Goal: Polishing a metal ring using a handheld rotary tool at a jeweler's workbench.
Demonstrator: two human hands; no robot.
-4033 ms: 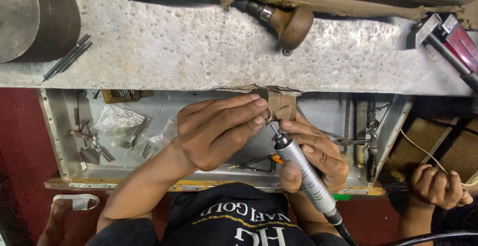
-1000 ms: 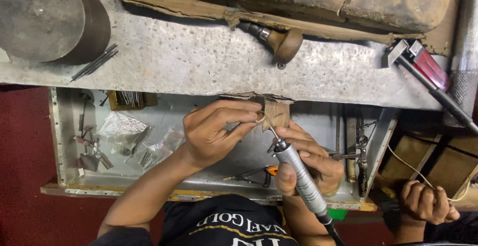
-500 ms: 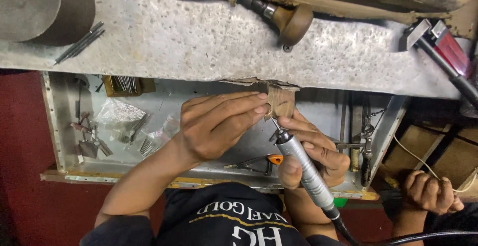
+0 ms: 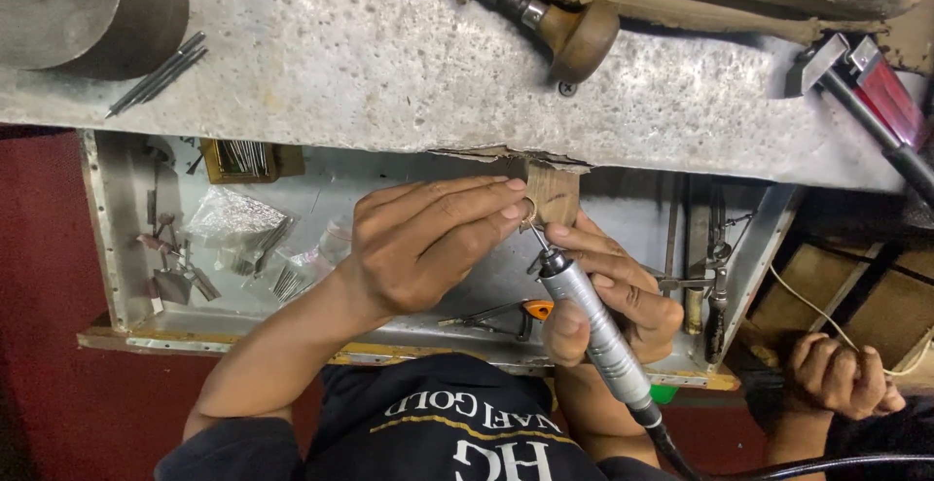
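My left hand pinches a small metal ring between thumb and fingertips and presses it against a wooden bench peg that juts from the bench edge. My right hand grips a silver rotary handpiece like a pen. Its thin bit touches the ring. A black cord runs from the handpiece down to the bottom right.
The pitted grey bench top carries a metal cylinder, thin rods, a wood-handled tool and a red-handled tool. The open metal drawer below holds burs, bags and orange-handled pliers. Another person's hand is at the bottom right.
The view has shifted slightly. Both hands stay at the peg, with the ring and the handpiece held the same way.
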